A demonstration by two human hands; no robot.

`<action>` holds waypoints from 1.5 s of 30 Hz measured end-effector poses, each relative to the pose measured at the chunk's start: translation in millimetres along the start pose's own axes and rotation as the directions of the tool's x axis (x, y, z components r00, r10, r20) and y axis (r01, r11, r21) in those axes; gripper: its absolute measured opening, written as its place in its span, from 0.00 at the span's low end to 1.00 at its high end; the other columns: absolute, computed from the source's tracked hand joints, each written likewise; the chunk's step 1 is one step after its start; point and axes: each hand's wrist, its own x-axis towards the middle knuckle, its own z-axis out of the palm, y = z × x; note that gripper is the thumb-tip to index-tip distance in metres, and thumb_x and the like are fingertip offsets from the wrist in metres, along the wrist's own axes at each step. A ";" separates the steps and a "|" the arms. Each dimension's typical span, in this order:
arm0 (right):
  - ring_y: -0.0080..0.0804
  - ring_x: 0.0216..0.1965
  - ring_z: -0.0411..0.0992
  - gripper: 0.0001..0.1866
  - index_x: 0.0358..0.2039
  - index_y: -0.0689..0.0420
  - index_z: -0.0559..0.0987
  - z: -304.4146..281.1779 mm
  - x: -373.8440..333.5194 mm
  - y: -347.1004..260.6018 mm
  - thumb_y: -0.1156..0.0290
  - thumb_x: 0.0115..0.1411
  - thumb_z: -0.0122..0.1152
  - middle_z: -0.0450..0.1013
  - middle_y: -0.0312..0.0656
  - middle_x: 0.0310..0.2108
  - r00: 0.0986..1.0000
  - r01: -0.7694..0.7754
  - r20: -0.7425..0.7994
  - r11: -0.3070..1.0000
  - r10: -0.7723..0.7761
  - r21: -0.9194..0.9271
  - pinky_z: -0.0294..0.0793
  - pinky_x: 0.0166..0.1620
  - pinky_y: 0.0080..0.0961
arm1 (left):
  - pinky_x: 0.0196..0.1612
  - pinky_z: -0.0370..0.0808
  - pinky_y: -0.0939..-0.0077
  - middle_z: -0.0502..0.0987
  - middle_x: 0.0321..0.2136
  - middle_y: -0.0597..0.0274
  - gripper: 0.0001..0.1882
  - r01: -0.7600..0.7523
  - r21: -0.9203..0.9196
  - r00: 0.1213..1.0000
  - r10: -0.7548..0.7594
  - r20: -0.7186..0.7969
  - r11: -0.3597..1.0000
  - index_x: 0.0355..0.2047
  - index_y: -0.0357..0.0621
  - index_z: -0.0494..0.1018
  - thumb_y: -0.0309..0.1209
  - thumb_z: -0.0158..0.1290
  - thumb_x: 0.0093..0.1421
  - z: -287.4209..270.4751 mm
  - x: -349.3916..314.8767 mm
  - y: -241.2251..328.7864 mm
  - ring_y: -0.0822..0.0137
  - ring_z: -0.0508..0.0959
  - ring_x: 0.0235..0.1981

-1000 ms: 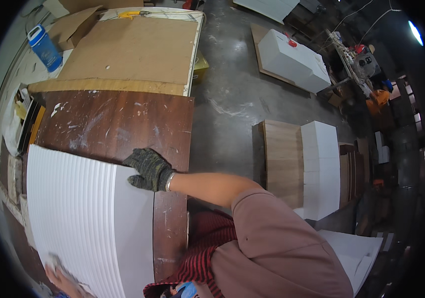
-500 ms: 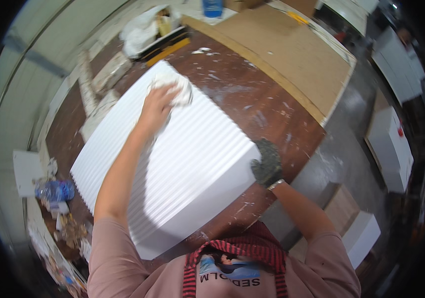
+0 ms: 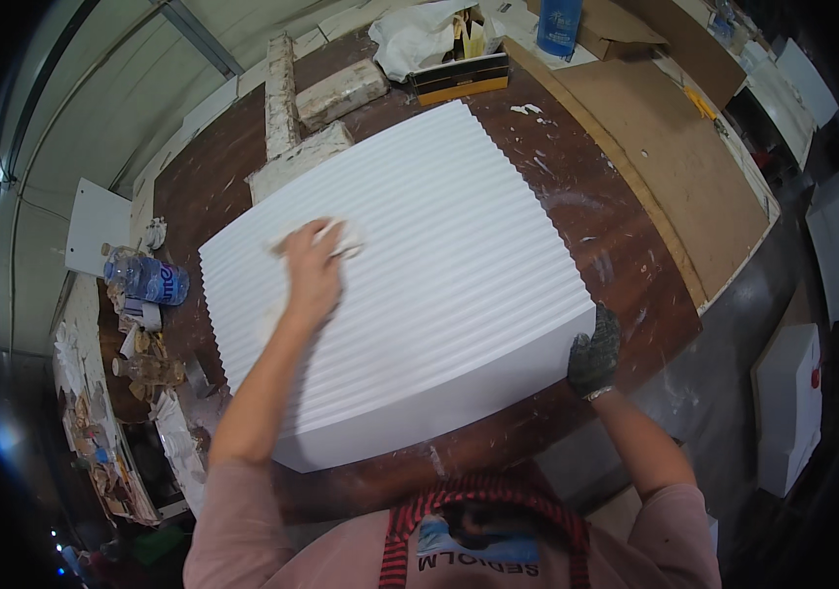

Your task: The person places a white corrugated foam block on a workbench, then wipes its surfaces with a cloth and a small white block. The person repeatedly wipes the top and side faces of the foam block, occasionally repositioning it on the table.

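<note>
A large white ribbed panel (image 3: 419, 265) with a smooth, thick near side lies on the brown table (image 3: 655, 285). My bare left hand (image 3: 314, 270) presses a white cloth (image 3: 345, 239) onto its ribs, left of the middle, with the fingers closed over the cloth. At the panel's near right corner, my right hand (image 3: 593, 353) wears a dark grey glove. Its thumb lies against the smooth side and its fingers wrap round the corner, gripping the panel.
Behind the panel stand a black-and-yellow box (image 3: 461, 79) with a white bag and a blue bottle (image 3: 559, 27). Stained white blocks (image 3: 341, 93) lie at the far left. A plastic water bottle (image 3: 150, 280) lies left of the panel. Brown board (image 3: 665, 137) covers the far right.
My left hand has drawn the cloth from the panel's far end back toward its left middle. My right hand still grips the near right corner. The whole view has turned.
</note>
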 end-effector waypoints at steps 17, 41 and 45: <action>0.60 0.72 0.52 0.62 0.73 0.61 0.53 -39.6 103.3 20.6 0.42 0.48 0.74 0.56 0.57 0.71 0.717 0.255 0.541 0.888 -0.440 0.384 0.49 0.73 0.50 | 0.71 0.58 0.64 0.59 0.70 0.49 0.26 0.590 -0.212 0.796 -0.606 -0.013 0.779 0.67 0.38 0.64 0.23 0.48 0.69 -1.6 1.3 4.2 0.54 0.58 0.71; 0.59 0.71 0.53 0.63 0.71 0.64 0.56 -32.3 106.3 27.0 0.35 0.47 0.69 0.55 0.57 0.71 0.675 0.315 0.516 0.839 -0.527 0.444 0.47 0.73 0.51 | 0.57 0.71 0.55 0.75 0.49 0.43 0.18 0.040 0.084 0.979 -0.022 -0.204 0.996 0.46 0.30 0.76 0.16 0.54 0.54 166.5 208.9 73.1 0.43 0.74 0.51; 0.59 0.69 0.57 0.61 0.70 0.62 0.59 -31.8 109.4 25.9 0.39 0.44 0.72 0.59 0.58 0.69 0.685 0.285 0.507 0.833 -0.523 0.475 0.50 0.72 0.52 | 0.55 0.73 0.61 0.76 0.51 0.47 0.19 -0.083 -0.468 0.994 0.107 0.026 0.880 0.50 0.39 0.78 0.18 0.55 0.57 210.9 271.4 125.4 0.48 0.76 0.51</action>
